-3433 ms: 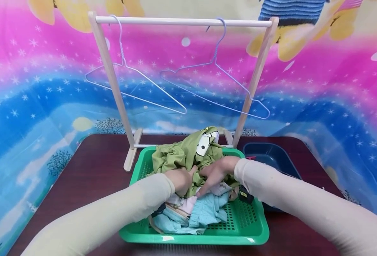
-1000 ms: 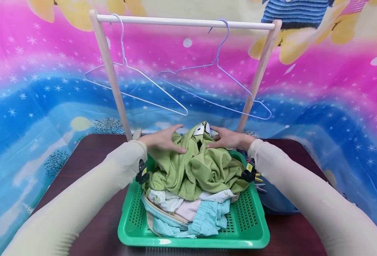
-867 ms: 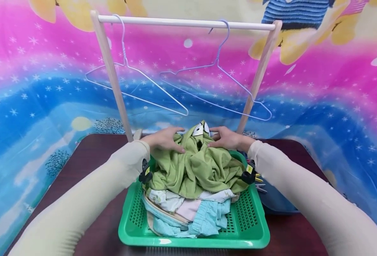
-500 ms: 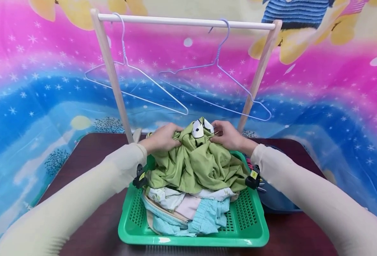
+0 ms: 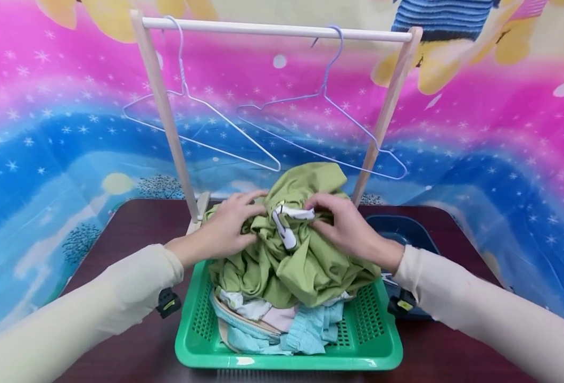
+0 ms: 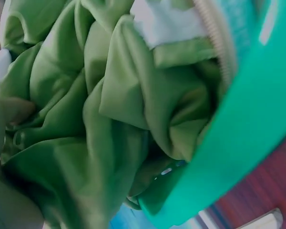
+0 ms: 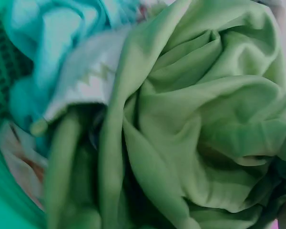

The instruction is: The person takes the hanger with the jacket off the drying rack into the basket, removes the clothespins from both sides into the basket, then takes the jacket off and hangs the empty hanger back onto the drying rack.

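A crumpled olive-green garment point(image 5: 306, 271) with a black-and-white cartoon print is heaped on top of the clothes in a green plastic basket point(image 5: 287, 362). My left hand point(image 5: 220, 229) grips its left side, thumb and fingers at the bunched fabric. On the other side my right hand point(image 5: 351, 226) pinches the cloth beside the white print. Below it lie a light blue ruffled garment point(image 5: 313, 330) and pale pink and white cloth. Green folds point(image 6: 109, 90) fill most of the left wrist view; in the right wrist view the garment point(image 7: 181, 124) hides the right fingers.
Behind the basket stands a wooden rack point(image 5: 272, 28) with a white wire hanger point(image 5: 234, 125) and a lilac hanger point(image 5: 354, 123) on its rail. A dark blue tub point(image 5: 401, 229) with clothespins sits at the right on the dark red table point(image 5: 133, 255).
Both hands first gathered the green garment, then spread over its top and took hold. Since half a second ago its printed part has tipped towards me and plain green cloth has risen behind it.
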The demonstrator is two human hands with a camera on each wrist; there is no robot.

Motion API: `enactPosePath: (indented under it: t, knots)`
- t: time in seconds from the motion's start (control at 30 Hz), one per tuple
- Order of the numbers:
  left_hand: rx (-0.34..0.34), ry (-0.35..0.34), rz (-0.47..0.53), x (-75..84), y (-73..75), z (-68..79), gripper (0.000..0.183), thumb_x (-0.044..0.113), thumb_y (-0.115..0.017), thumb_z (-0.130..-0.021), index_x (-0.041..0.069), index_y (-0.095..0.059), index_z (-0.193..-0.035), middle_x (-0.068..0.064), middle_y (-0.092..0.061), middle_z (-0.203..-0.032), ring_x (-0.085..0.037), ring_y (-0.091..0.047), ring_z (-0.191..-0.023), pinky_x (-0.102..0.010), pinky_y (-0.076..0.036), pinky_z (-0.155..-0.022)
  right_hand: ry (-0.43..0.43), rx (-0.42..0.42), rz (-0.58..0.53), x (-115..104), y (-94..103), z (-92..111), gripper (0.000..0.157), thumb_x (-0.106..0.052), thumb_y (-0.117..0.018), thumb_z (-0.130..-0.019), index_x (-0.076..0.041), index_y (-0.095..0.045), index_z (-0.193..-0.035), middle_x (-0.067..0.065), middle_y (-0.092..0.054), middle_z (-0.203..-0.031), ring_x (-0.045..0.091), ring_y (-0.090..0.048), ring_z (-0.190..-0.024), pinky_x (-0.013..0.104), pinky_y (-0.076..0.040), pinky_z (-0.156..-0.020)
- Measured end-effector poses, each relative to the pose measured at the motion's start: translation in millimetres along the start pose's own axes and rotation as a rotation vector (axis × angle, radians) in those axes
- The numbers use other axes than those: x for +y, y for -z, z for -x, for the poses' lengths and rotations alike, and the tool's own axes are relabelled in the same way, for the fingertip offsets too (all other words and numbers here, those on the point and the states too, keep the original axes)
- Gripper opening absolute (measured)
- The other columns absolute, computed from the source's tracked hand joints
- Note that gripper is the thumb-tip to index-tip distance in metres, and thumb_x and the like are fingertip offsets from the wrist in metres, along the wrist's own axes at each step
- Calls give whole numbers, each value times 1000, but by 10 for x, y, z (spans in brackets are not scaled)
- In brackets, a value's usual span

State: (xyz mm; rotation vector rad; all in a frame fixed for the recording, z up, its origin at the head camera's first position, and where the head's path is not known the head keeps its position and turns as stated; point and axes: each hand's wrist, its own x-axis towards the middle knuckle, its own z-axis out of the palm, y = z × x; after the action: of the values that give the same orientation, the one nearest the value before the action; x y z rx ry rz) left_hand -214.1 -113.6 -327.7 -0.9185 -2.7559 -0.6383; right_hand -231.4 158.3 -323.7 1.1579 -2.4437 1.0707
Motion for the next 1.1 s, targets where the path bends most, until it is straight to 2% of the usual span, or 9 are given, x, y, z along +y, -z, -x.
enactPosePath:
  t: [0.13,0.27,0.33,0.47,0.63,0.77,0.9,1.0,1.1]
  knots:
    - [-134,-10,7,37,-14,130,51,10,-71,-84,9,-62,-134,-14,-43,-159,-40,-38,-146,-67,-30,-115,-24,-140,-27,-71,-17,185,25,0,-72,-89,-13,-65,-109,2,-70,-113,18,-67,-109,36,-55,-95]
    - [-201,11,24,56,-40,215,37,13,-68,-84,12,-65,-121,-16,-51,-151,-38,-43,-143,-63,-34,-115,-91,-265,-149,-123,41,281,46,-10,-65,-97,-15,-49,-140,6,-51,-145,23,-67,-116,37,-57,-92]
    - [-204,19,45,70,-50,240,25,14,-64,-84,13,-65,-109,-16,-54,-145,-37,-47,-139,-61,-35,-114,-133,-266,-169,-140,93,277,58,-14,-58,-102,-18,-34,-154,8,-36,-157,23,-70,-110,35,-58,-87]
    - [-182,14,111,73,-70,270,39,19,-54,-87,6,-66,-122,-17,-56,-142,-36,-49,-135,-62,-31,-116,-171,-163,-10,-117,185,188,65,-26,-56,-105,-20,-23,-161,12,-30,-161,15,-69,-86,33,-58,-73]
    - [-135,-60,186,72,-114,258,24,31,-46,-99,13,-62,-99,-7,-64,-107,-25,-58,-111,-51,-38,-104,-128,-100,324,43,201,50,72,-41,-64,-98,-24,-31,-159,17,-25,-164,35,-48,-133,60,-44,-104]
    - [-100,-60,282,114,-144,230,33,44,-38,-107,21,-49,-86,5,-44,-70,-12,-42,-66,-33,-39,-73,-144,-293,285,142,197,10,72,-47,-59,-100,-22,-29,-161,12,-31,-165,38,-30,-152,67,-27,-117]
    - [-95,59,356,197,-156,205,32,48,-34,-109,22,-52,-105,7,-46,-64,-8,-43,-53,-30,-42,-56,-211,-449,175,130,196,96,69,-48,-52,-104,-11,-32,-159,13,-48,-155,30,-51,-139,54,-38,-116]
    - [-110,163,345,254,-146,189,29,47,-47,-106,24,-48,-122,6,-56,-63,-13,-52,-52,-33,-45,-56,-176,-493,206,83,170,178,59,-47,-56,-102,-10,-51,-148,8,-69,-126,15,-68,-103,41,-53,-98]
    - [-112,208,248,294,-151,180,49,50,-66,-95,27,-44,-132,10,-65,-69,-11,-58,-58,-33,-48,-60,-119,-486,355,24,123,276,53,-53,-66,-94,-14,-68,-130,-3,-64,-99,10,-53,-83,38,-47,-88]
